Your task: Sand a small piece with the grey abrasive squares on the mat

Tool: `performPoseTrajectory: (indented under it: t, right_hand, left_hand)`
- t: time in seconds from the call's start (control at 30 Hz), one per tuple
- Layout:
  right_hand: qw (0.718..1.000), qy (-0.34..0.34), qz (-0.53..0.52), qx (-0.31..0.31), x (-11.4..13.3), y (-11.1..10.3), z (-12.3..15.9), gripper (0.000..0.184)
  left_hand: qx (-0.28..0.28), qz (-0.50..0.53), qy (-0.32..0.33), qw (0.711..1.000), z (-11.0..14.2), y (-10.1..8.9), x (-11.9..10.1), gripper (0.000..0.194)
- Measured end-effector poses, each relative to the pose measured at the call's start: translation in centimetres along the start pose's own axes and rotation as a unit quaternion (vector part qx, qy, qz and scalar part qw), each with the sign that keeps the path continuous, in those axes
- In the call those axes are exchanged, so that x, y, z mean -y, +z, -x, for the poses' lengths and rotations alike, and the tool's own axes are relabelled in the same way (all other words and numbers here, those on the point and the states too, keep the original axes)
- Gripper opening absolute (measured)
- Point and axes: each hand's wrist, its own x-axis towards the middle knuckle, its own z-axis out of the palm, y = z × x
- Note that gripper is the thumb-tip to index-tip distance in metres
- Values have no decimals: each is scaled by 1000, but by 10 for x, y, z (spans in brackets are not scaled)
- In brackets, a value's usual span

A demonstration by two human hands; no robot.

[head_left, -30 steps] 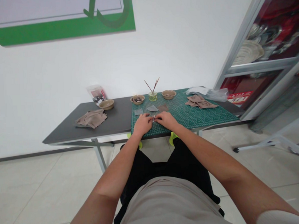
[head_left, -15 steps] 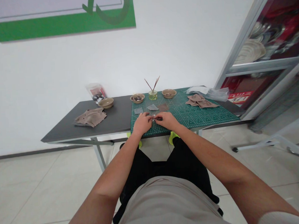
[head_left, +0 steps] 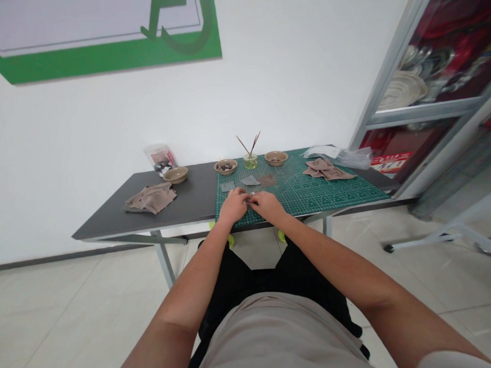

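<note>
Near the front edge of the green cutting mat (head_left: 320, 188), my left hand (head_left: 234, 204) and my right hand (head_left: 270, 207) meet with bent fingers. Both are closed on a small greyish item (head_left: 250, 199) between the fingertips; it is mostly covered, and its kind does not show. Just beyond the fingers lie two small grey squares, one at the left (head_left: 227, 186) and one in the middle (head_left: 250, 180), with a brown square (head_left: 267, 180) beside them.
At the back stand a bowl of dark pieces (head_left: 225, 167), a glass jar with thin sticks (head_left: 250, 161) and another bowl (head_left: 276, 159). Brown cloths lie left (head_left: 151, 199) and right (head_left: 327, 169). A third bowl (head_left: 176, 175) and plastic bags (head_left: 160, 158) are near the wall.
My right hand has turned and its fingers have closed in nearer to my left hand's fingertips. The view has tilted slightly upward; the things on the table have stayed in place.
</note>
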Motion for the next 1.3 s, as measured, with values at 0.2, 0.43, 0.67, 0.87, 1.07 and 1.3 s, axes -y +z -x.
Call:
performPoseTrajectory:
  t: [0.2,0.43,0.67,0.87,1.07,1.3]
  right_hand:
    - [999,36,-3,14,-18,-6,-7,18]
    - [999,46,-23,12,-32,-6,-19,17]
    - [999,50,-19,11,-35,-9,-19,14]
    - [1000,11,-17,8,-26,-8,-4,14]
    - [999,23,-44,18,-29,-12,-7,13]
    - [999,15,-39,1,-18,-7,-1,12]
  left_hand:
    - [-14,-18,4,1000,5,-2,-7,43]
    - [-6,-7,-9,1000,10,-7,-10,36]
    - [-25,-7,0,1000,12,-7,-11,35]
    - [5,1,6,1000,7,-4,-11,36]
    - [10,-12,4,1000,7,-5,-12,36]
    - [-5,-17,12,1000,9,-6,-13,40]
